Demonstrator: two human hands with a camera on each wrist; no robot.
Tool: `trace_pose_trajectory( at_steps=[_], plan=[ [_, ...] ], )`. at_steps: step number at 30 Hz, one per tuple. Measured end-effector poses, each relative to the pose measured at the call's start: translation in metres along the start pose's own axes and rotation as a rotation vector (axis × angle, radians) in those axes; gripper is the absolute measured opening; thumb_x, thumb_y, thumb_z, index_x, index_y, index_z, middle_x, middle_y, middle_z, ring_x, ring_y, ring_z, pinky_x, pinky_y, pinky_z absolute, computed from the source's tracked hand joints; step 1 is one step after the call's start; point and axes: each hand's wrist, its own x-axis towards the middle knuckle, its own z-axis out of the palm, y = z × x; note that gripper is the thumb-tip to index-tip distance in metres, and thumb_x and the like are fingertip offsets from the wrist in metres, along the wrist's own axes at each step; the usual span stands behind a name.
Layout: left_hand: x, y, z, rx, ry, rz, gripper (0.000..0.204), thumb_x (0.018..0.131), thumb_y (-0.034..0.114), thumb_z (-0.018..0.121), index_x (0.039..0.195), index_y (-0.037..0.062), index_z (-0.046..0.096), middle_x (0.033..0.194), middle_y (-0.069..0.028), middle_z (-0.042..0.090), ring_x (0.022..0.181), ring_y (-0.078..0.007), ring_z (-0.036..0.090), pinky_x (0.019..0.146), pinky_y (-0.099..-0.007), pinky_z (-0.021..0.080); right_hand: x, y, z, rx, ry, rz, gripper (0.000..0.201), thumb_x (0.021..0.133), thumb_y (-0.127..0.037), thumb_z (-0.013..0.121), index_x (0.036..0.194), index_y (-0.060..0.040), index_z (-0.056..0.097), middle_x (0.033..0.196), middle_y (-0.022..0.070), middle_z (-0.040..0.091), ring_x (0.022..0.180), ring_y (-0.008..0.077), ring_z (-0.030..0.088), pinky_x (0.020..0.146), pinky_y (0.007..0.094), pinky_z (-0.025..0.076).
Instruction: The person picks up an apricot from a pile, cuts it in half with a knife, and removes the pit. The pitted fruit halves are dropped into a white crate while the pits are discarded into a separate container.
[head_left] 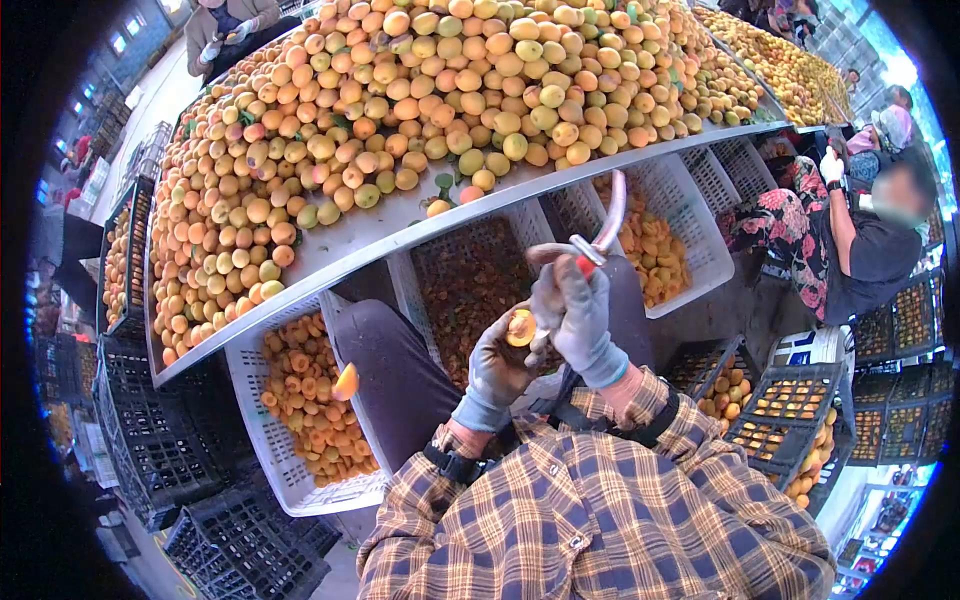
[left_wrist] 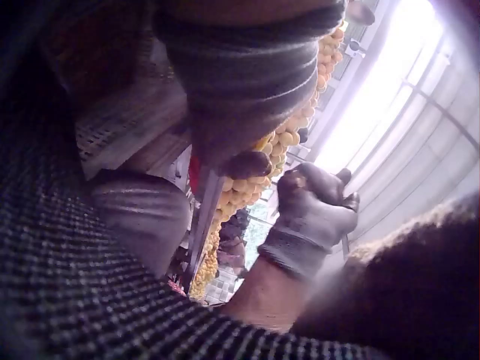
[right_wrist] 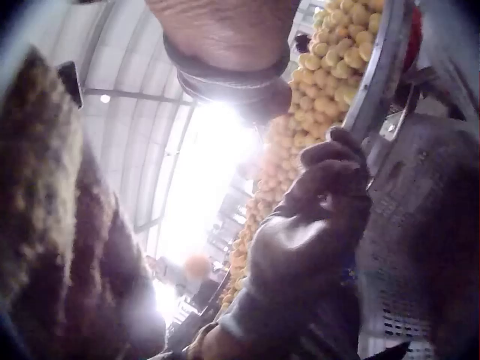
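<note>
My gloved left hand [head_left: 494, 370] holds a cut apricot half [head_left: 521, 327], its orange inside facing up. Close beside it, my gloved right hand [head_left: 580, 325] grips a curved hand tool [head_left: 613, 212] with a pale, pinkish arm and a red part near the fingers. Both hands are over my lap, between my knees. Another apricot piece [head_left: 346, 382] appears in mid-air above the left white crate [head_left: 372, 490]. The wrist views show mostly gloves and sleeves; the fruit in my left hand is hidden there.
A large heap of apricots [head_left: 480, 80] covers the metal-edged table [head_left: 345, 250] ahead. Below its edge stand a crate of dark pits [head_left: 465, 290] and a crate of apricot halves [head_left: 655, 255]. Black crates [head_left: 165, 430] stack at left. Another person [head_left: 860, 230] sits at right.
</note>
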Motion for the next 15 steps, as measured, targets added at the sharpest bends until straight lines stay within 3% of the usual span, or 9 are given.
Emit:
trace_pose_trajectory(
  at_steps=[1, 3, 4, 7, 12, 15],
  plan=[
    [0.000, -0.002, 0.001, -0.005, 0.004, -0.004, 0.040, 0.093, 0.031, 0.040, 0.120, 0.0031, 0.049, 0.101, -0.0086, 0.060, 0.074, -0.0167, 0.057, 0.068, -0.0289, 0.045, -0.002, 0.002, -0.009, 0.025, 0.036, 0.019, 0.036, 0.092, -0.035, 0.053, 0.096, -0.0003, 0.060, 0.056, -0.0056, 0.047, 0.045, 0.0008, 0.039, 0.040, 0.0174, 0.028],
    [0.000, -0.007, 0.008, 0.153, -0.016, 0.008, 0.042, 0.093, 0.037, 0.039, 0.118, 0.0054, 0.050, 0.082, -0.0077, 0.058, 0.058, -0.0154, 0.047, 0.053, -0.0260, 0.037, -0.005, 0.010, -0.018, 0.046, 0.073, -0.015, 0.034, 0.092, -0.035, 0.053, 0.092, -0.0016, 0.060, 0.054, -0.0052, 0.045, 0.044, 0.0012, 0.038, 0.040, 0.0178, 0.028],
    [-0.002, -0.012, 0.013, 0.048, 0.032, -0.042, 0.045, 0.095, 0.038, 0.035, 0.120, 0.0033, 0.050, 0.087, -0.0082, 0.058, 0.054, -0.0149, 0.043, 0.059, -0.0278, 0.039, -0.007, 0.013, -0.020, 0.033, 0.076, -0.022, 0.033, 0.092, -0.035, 0.053, 0.091, -0.0023, 0.059, 0.054, -0.0050, 0.045, 0.044, 0.0015, 0.038, 0.040, 0.0178, 0.027],
    [-0.002, -0.016, 0.016, 0.106, 0.045, -0.044, 0.048, 0.096, 0.041, 0.032, 0.119, 0.0034, 0.050, 0.085, -0.0079, 0.058, 0.053, -0.0143, 0.043, 0.059, -0.0271, 0.038, -0.011, 0.015, -0.021, -0.037, 0.083, -0.068, 0.030, 0.092, -0.033, 0.054, 0.087, -0.0036, 0.059, 0.057, -0.0040, 0.047, 0.046, 0.0021, 0.039, 0.042, 0.0183, 0.027],
    [-0.005, -0.017, 0.012, 0.175, 0.113, -0.013, 0.052, 0.096, 0.047, 0.030, 0.117, 0.0040, 0.051, 0.080, -0.0080, 0.058, 0.049, -0.0136, 0.041, 0.055, -0.0252, 0.037, -0.012, 0.024, -0.019, -0.146, 0.135, -0.165, 0.028, 0.091, -0.031, 0.056, 0.083, -0.0041, 0.059, 0.060, -0.0024, 0.049, 0.049, 0.0032, 0.040, 0.044, 0.0196, 0.029],
    [-0.002, -0.016, 0.008, 0.137, 0.028, -0.058, 0.052, 0.095, 0.049, 0.031, 0.112, 0.0052, 0.052, 0.079, -0.0080, 0.057, 0.046, -0.0132, 0.039, 0.047, -0.0231, 0.034, -0.012, 0.021, -0.021, -0.067, 0.138, -0.142, 0.028, 0.091, -0.031, 0.057, 0.083, -0.0042, 0.058, 0.056, -0.0029, 0.046, 0.046, 0.0040, 0.039, 0.042, 0.0207, 0.028]
  ],
)
